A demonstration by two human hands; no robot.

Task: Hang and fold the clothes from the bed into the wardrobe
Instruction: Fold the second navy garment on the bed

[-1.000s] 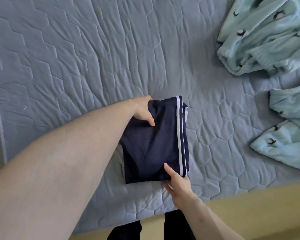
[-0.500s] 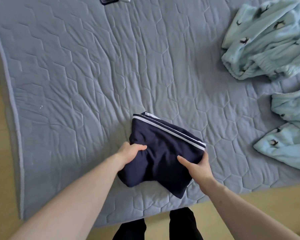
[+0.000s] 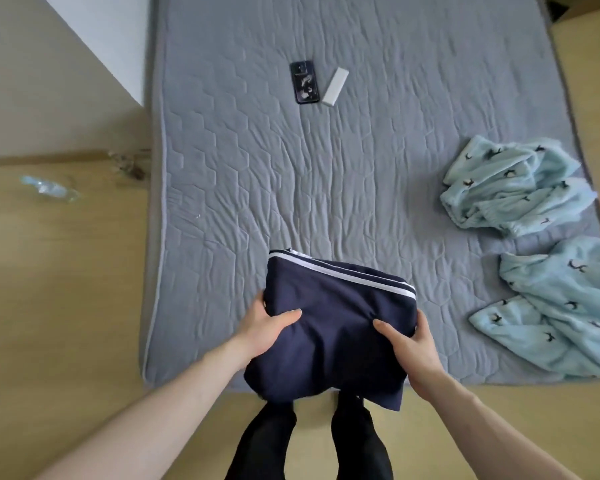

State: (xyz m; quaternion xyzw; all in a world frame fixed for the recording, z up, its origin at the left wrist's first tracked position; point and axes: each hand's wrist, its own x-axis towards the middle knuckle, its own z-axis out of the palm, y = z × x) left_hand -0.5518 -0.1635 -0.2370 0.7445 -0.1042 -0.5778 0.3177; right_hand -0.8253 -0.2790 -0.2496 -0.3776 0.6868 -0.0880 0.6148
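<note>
Left hand (image 3: 262,323) and right hand (image 3: 407,341) pinch the folded navy garment (image 3: 329,323) by its sides over the bed (image 3: 326,185) edge; sagging, unsupported middle risks the fold slipping apart.

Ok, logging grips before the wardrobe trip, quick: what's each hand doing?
Left hand: grips the folded navy garment at its left edge.
Right hand: grips the same garment's right edge.

The lower light blue garment (image 3: 565,317) is cut off at the right frame edge; fingers of both hands are hidden beneath the folded navy garment (image 3: 329,327).
</note>
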